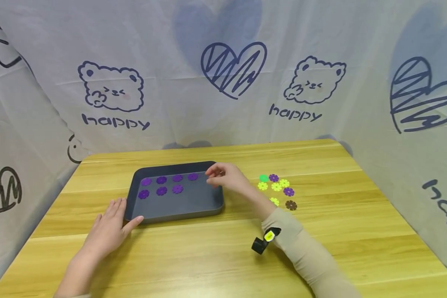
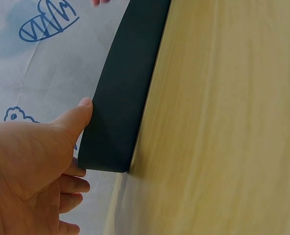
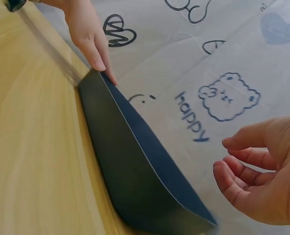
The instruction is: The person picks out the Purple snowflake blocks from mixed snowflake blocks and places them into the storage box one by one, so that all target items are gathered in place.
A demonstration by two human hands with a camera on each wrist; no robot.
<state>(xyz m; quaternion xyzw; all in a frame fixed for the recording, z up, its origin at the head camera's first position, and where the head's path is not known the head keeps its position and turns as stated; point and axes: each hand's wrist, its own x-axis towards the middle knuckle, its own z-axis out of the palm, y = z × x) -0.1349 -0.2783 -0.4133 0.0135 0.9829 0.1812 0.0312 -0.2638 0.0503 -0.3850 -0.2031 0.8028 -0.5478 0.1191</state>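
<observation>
A dark shallow tray (image 1: pixel 197 200) lies on the wooden table, with several purple notched discs (image 1: pixel 177 189) in two rows at its left and back. My left hand (image 1: pixel 109 227) touches the tray's near left corner, fingers along the left side and thumb at the front. In the left wrist view, that thumb (image 2: pixel 81 115) meets the tray wall (image 2: pixel 125 88). Over the tray's right end hovers my right hand (image 1: pixel 229 177), fingers loosely bent. The right wrist view shows a gap between thumb and fingertips (image 3: pixel 220 169), with nothing visible in it.
Right of the tray lie loose notched discs: several yellow (image 1: pixel 277 187), one green (image 1: pixel 263 178), two purple (image 1: pixel 289 191) and one brown (image 1: pixel 291 205). My right forearm partly covers a yellow one. White printed cloth (image 1: pixel 171 82) hangs behind the table and at both sides.
</observation>
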